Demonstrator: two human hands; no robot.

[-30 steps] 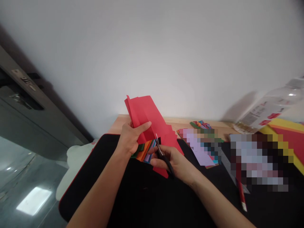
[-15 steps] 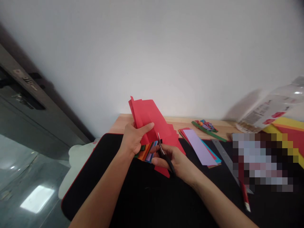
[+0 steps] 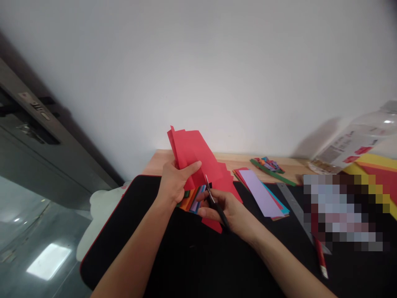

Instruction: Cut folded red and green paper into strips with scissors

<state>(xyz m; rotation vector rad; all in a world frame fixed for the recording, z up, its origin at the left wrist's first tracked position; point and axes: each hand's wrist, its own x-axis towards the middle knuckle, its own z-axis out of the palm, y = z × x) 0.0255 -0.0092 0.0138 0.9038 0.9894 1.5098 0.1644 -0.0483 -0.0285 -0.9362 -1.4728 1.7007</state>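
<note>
My left hand [image 3: 173,182] is closed on a folded sheet of red paper [image 3: 194,147], thumb pressed on its front. The paper is held up, tilted, above the black mat. A pair of black-handled scissors [image 3: 217,205] is in my right hand [image 3: 232,211], blades pointing up at the paper's lower edge. Whether the blades have paper between them I cannot tell. Below the hands lie several coloured paper strips [image 3: 194,199], partly hidden by the fingers. A smaller red piece [image 3: 212,224] rests on the mat under the scissors.
Right of my hands lie a stack of strips topped by a lilac one [image 3: 259,192], a metal ruler [image 3: 293,207] and a red pencil [image 3: 320,256]. Small scraps [image 3: 271,164] with a green strip sit near the wall. A plastic bottle [image 3: 353,140] stands at far right beside yellow paper [image 3: 375,159].
Almost nothing differs. The red paper, the scissors and both hands stay nearly in place, with only a slight shift of the whole view.
</note>
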